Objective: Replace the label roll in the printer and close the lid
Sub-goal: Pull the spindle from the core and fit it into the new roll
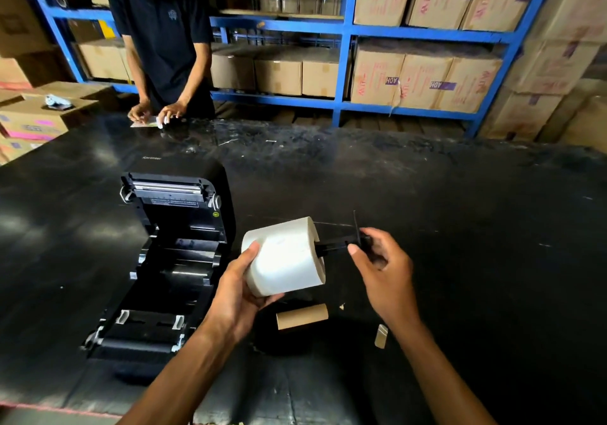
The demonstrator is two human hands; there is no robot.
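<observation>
- Head view: the left hand (238,288) is cupping the white label roll (285,257) just right of the open printer (164,260).
- The right hand (381,262) is pinching the black spindle (338,246), lying along the roll's axis, pointing rightward.
- How deep the spindle is sitting in the core is hidden.

Across the black table (460,211) stands a person in a dark shirt (164,30), hands on a slip of paper (144,123), backed by blue shelving (343,63) stacked with cardboard boxes (423,79) — more boxes (36,115) sit at the left.
</observation>
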